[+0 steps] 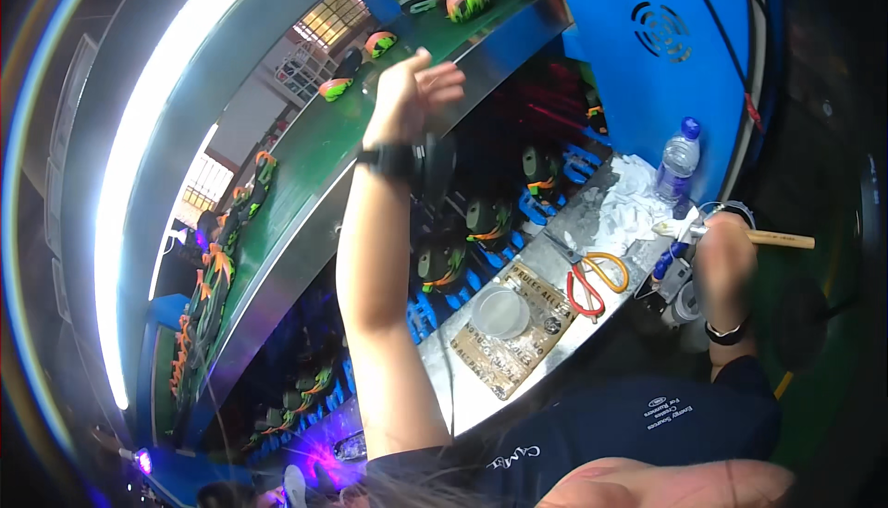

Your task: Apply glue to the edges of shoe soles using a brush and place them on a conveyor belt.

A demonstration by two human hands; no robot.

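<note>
My left hand (418, 93) is raised over the edge of the green conveyor belt (305, 161), its fingers spread and nothing in them. Closest to it on the belt are dark shoes with orange and green parts, one of them a shoe (380, 43) just beyond the wrist. Off to the right, my right hand (726, 254), slightly blurred, is closed round a brush (782, 241) with a pale wooden handle. The handle sticks out to the right and the whitish brush end points left, beside a clear water bottle (680, 161) with a blue cap.
On the metal ledge lie scissors (599, 281) with red and orange handles, crumpled white tissue (629, 207) and a round translucent cup (502, 312) on brown printed card (490, 369). Below the belt, more shoes (439, 266) sit on blue holders. A blue machine panel (638, 64) rises behind.
</note>
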